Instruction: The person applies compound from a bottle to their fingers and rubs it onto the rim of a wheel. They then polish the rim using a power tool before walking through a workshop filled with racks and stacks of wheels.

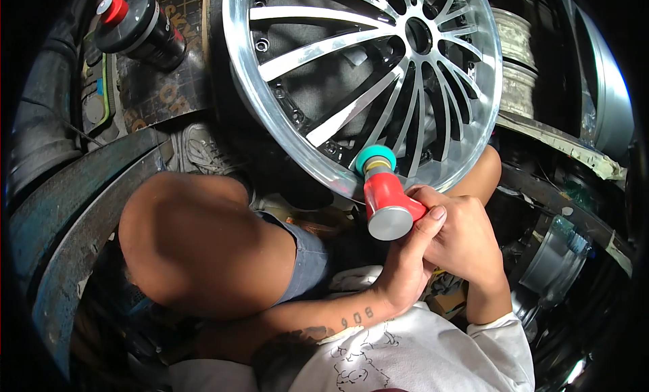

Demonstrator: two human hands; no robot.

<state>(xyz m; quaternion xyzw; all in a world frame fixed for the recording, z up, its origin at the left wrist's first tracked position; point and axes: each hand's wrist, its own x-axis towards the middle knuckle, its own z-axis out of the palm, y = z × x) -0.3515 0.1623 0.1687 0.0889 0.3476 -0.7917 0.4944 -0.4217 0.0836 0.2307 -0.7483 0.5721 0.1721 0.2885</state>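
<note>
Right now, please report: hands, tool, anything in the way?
Hands: left hand and right hand shut on red polishing tool with silver cap. Its teal pad against chrome spoked wheel rim. Nothing seen blocking.

One camera, worn on the person's head, looks steeply down and forward past a bent knee [196,243] toward an alloy wheel [318,60] propped just ahead. It sits very near the left hand [405,260] and right hand [466,240] gripping a red polishing tool [387,197] (wide-angle lens, edges curved and dark).
</note>
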